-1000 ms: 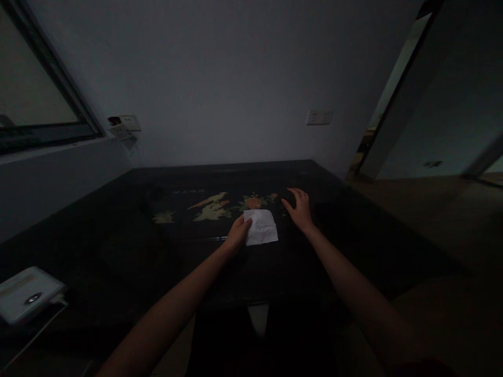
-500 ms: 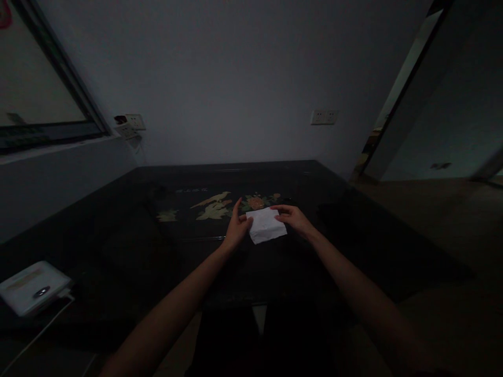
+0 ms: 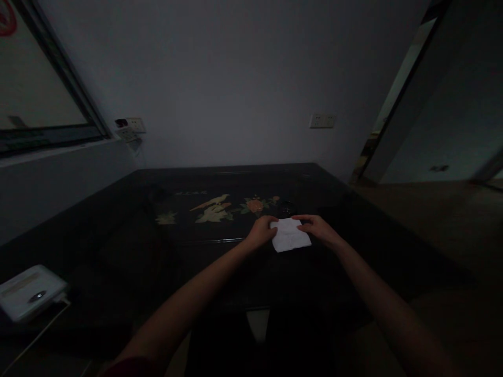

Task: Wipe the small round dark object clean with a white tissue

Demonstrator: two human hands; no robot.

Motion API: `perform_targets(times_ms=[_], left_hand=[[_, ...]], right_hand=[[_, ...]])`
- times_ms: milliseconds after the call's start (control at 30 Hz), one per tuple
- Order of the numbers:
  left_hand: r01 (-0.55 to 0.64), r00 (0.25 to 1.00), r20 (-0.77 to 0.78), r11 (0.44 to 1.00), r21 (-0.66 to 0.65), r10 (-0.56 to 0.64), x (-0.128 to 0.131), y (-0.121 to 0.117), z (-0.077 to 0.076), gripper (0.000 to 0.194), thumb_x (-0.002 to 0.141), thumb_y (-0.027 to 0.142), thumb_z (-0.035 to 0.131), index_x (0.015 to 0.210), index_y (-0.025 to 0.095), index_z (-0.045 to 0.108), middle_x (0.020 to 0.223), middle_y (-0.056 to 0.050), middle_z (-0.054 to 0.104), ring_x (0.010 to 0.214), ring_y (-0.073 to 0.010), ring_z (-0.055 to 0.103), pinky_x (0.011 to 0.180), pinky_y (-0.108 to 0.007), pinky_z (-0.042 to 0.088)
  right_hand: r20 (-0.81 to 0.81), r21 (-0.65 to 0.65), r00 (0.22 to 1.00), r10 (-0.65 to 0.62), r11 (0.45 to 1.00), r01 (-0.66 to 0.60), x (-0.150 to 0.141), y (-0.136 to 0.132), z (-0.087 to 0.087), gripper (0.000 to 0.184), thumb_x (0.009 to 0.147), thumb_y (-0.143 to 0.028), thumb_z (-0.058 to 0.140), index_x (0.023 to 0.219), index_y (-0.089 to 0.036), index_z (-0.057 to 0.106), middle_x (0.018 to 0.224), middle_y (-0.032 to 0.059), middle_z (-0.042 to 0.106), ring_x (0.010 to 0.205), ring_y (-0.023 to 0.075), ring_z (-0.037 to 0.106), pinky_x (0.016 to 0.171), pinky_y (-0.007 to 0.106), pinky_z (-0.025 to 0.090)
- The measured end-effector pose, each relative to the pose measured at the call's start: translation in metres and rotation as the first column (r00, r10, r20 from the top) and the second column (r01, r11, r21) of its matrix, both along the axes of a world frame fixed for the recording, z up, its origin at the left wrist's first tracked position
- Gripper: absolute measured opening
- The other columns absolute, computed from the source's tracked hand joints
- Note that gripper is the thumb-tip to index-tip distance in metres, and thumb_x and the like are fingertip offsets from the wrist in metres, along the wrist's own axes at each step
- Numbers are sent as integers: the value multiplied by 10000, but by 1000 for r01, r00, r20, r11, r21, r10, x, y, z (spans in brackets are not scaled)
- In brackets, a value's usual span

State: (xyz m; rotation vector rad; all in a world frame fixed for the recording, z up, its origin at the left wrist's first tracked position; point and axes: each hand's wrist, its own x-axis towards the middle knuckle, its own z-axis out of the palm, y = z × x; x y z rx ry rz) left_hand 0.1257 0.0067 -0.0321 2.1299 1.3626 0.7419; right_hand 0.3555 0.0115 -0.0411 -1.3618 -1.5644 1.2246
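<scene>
A white paper tissue, roughly square and looking folded, is held between my two hands over the dark table. My left hand pinches its left edge near the upper corner, thumb on the near face. On the opposite side, my right hand grips the upper right corner between thumb and fingers. Just behind the tissue sits a dark, round, glassy object, too dim to name. Whether the tissue's lower edge touches the tabletop is hard to tell.
The dark table carries a bird-and-flower picture. At its left lies a white box-shaped device with a cable. Wall sockets and a pale wall stand behind; a doorway opens at the right.
Both hands have shifted right with the tissue. My left hand's raised index finger has come down to the tissue's edge. The dark round object behind now shows more.
</scene>
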Motion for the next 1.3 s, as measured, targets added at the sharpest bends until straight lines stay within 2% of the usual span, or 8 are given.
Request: perform_targets(times_ms=[133, 333, 533, 700, 867, 967, 1100, 1300], left_hand=[[61, 962, -274, 974, 219, 1, 19, -9, -9, 370, 839, 243, 532, 1186, 138, 608, 1388, -158, 476, 1289, -279, 431, 1069, -406, 364], [212, 863, -487, 972, 102, -137, 25, -21, -24, 586, 934, 436, 373, 1417, 104, 364, 1526, -196, 296, 1433, -313, 223, 1143, -528, 206], [238, 835, -515, 971, 21, -193, 31, -20, -23, 763, 910, 595, 282, 1481, 91, 241, 1569, -187, 164, 1461, -309, 116, 1161, -531, 126], [233, 850, -489, 972, 13, -197, 33, -20, -25, 796, 896, 625, 275, 1487, 93, 232, 1574, -175, 148, 1465, -307, 90, 1167, -526, 97], [210, 943, -268, 977, 27, -196, 19, -11, -20, 692, 894, 553, 386, 1446, 139, 333, 1562, -161, 218, 1455, -307, 154, 1144, -525, 189], [88, 993, 73, 993, 83, -94, -7, -2, -8, 483, 897, 412, 418, 1278, 137, 530, 1382, -153, 518, 1314, -246, 439, 1097, -396, 319], [-2, 877, 473, 986, -165, 81, -46, 2, -5, 338, 871, 387, 370, 864, 152, 613, 858, -78, 669, 775, -160, 634, 734, -280, 497], [-131, 927, 332, 981, -146, 173, -69, -2, -23, 260, 827, 292, 399, 601, 179, 461, 541, 38, 447, 521, -101, 417, 522, -215, 322]], right_hand=[[151, 94, 987, -62, 994, 48, 12, 5, -8, 469, 691, -153, 620, 1152, -73, 656, 512, -59, 507, 484, 83, 432, 491, 206, 335], [282, 190, 959, -39, 982, -16, 19, 13, -16, 466, 687, -147, 607, 1141, -60, 666, 483, -64, 473, 442, 80, 384, 442, 205, 299], [441, 328, 884, -154, 945, 1, 22, 14, -22, 408, 688, -70, 594, 1080, -112, 697, 863, 72, 678, 638, 129, 567, 605, 253, 458], [567, 456, 764, -307, 890, 20, 17, 5, -22, 419, 684, -80, 660, 1091, -175, 693, 1050, 101, 641, 943, 206, 616, 845, 320, 474], [528, 568, 734, -428, 820, 69, 2, -7, 1, 313, 761, -155, 630, 1064, -201, 693, 1043, 91, 603, 922, 212, 608, 816, 325, 466], [392, 621, 850, -351, 783, 36, -25, -17, 23, 207, 805, -205, 600, 983, -190, 705, 920, 64, 619, 814, 185, 596, 742, 300, 456], [234, 588, 970, -67, 805, -86, -82, -27, 39, 184, 852, -292, 557, 908, -194, 703, 824, 37, 650, 753, 165, 584, 661, 264, 423], [119, 381, 976, 183, 899, -215, -151, -22, 4, 231, 887, -248, 463, 707, -177, 589, 628, -21, 572, 566, 106, 523, 542, 214, 373]])
